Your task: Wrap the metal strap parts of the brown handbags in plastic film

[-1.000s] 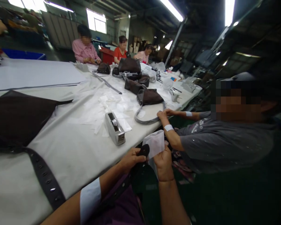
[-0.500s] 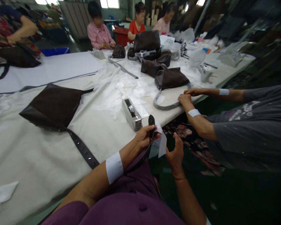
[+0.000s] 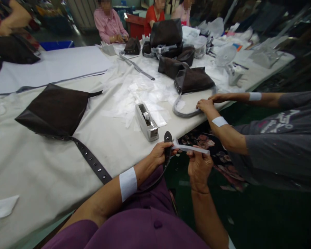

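My left hand (image 3: 159, 153) is closed around the pointed end of a dark bag strap (image 3: 168, 138) near the table's edge. A folded strip of thin white paper (image 3: 188, 148) runs from that hand to my right hand (image 3: 200, 167), whose fingers pinch its far part. Down in front of my purple top the strap hangs in a curve. A dark brown bag (image 3: 57, 110) lies on the table to the left, and a studded strap (image 3: 90, 159) reaches from it to the near edge. Just beyond my left hand stands a grey tape dispenser (image 3: 147, 122).
White paper sheets (image 3: 137, 93) are scattered mid-table. Behind them several dark bags (image 3: 166, 33) are piled up. At the right, a co-worker's hands (image 3: 207, 103) hold a wrapped strap (image 3: 182, 113) by another bag (image 3: 195, 80). Other people sit across the table.
My right hand has risen from beside the paper and now grips it. The paper, which hung down from my left hand, is stretched sideways to the right. My left hand keeps its grip.
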### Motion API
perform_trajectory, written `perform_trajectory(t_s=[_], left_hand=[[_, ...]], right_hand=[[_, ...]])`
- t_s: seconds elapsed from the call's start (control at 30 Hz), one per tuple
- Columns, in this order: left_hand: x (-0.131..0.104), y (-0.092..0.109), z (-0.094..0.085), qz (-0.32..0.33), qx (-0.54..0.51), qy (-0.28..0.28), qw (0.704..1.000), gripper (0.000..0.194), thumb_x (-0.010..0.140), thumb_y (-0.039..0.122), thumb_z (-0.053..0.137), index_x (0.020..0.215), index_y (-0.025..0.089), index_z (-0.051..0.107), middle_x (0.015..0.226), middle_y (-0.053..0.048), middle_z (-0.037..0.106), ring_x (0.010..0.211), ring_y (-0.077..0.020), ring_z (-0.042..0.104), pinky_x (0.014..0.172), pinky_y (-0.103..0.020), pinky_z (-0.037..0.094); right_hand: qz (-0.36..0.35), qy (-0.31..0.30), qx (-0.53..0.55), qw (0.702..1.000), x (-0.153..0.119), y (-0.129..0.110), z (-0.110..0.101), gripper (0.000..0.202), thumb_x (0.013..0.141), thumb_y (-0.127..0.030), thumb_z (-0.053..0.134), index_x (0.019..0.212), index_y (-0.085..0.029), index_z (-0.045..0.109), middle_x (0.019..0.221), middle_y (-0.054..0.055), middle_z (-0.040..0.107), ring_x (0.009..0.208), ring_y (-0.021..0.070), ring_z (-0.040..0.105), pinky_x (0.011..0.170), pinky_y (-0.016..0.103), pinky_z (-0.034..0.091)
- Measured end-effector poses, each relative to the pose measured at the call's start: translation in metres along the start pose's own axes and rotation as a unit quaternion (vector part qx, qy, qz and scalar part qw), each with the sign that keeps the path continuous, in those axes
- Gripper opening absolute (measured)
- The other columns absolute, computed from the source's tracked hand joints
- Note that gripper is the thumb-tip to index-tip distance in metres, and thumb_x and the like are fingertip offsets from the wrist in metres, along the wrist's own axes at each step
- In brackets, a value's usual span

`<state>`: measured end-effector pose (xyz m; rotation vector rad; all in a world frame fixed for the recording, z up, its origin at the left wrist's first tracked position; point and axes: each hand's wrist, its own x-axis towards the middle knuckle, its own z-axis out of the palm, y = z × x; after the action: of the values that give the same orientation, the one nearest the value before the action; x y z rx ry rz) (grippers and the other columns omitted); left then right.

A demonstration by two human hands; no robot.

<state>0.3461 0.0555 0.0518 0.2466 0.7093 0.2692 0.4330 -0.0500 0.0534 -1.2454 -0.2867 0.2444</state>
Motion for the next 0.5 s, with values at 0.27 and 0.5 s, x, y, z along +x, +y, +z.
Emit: perform_trajectory(t_s=[0.27, 0.5], left_hand=[[-0.004, -0.004, -0.011, 0.037, 0.176, -0.042, 0.983, 0.006, 0.072, 0.012, 0.059, 0.077, 0.011, 0.054, 0.056, -0.005, 0.061, 0.049, -0.0145, 0.061, 0.042, -0.019, 0.046], [-0.026, 0.007, 0.000, 0.073, 0.270, -0.050, 0.959, 0.018, 0.074, 0.020, 0.061, 0.089, 0.013, 0.055, 0.060, -0.005, 0.063, 0.050, -0.0170, 0.063, 0.043, -0.023, 0.048]], right_hand=[[-0.029, 0.020, 0.001, 0.999, 0.017, -0.024, 0.010, 0.006, 0.066, -0.021, 0.067, 0.069, -0.015, 0.066, 0.069, -0.001, 0.061, 0.061, 0.0113, 0.054, 0.056, 0.023, 0.042], [-0.098, -0.006, -0.091, 0.991, 0.024, -0.036, 0.014, 0.019, 0.064, -0.025, 0.071, 0.063, -0.016, 0.054, 0.060, -0.005, 0.052, 0.055, 0.0099, 0.048, 0.057, 0.024, 0.042]])
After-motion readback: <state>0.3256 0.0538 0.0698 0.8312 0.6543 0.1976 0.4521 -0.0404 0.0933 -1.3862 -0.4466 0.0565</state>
